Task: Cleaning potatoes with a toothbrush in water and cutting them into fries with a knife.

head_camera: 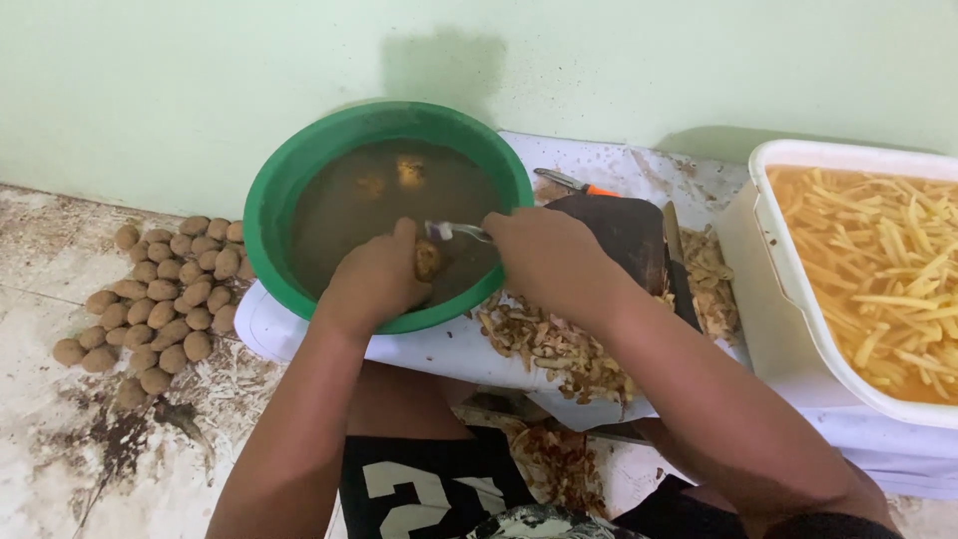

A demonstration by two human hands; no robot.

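Mid-frame I see my left hand (374,279) gripping a potato (427,260) over the green basin (269,200); my right hand (549,255), just right of it, holds a peeler (459,232) against it.

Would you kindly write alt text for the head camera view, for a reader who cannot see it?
The left hand holds a potato over a green basin of murky water while the right hand works a peeler on it. Unpeeled potatoes lie on the floor at left, peelings below the basin, and a white tub of cut potato strips sits at right.
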